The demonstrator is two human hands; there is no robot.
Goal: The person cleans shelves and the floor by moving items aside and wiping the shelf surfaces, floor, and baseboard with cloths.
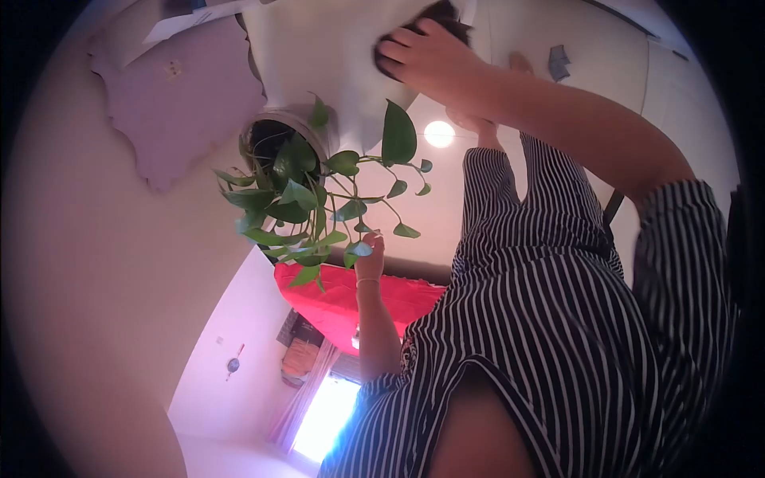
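**Cloth in one hand, vine under the other**

The potted plant hangs its leaves and trailing stems out past the rim of its pot. Above and to the right of the pot in this view, the right hand is over a pale bench, its fingers curled over a dark cloth and seemingly clamped on it. Below and to the right of the pot, the left hand is up among the lowest leaves; a leaf covers part of it, so I cannot tell whether its fingers are together on a stem or apart.

The step in hand looks like handling the cloth on the bench with the foliage held near the other hand. A move of the cloth toward the pot would call for a firm grip and slack in the vine.

The trailing stems are the chief obstacle, spreading between the pot and both arms. Left of the pot is a lavender wavy-edged sheet, with a white strip above it. Below the pot lies a red cover; far to its right, a grey item rests on the floor.
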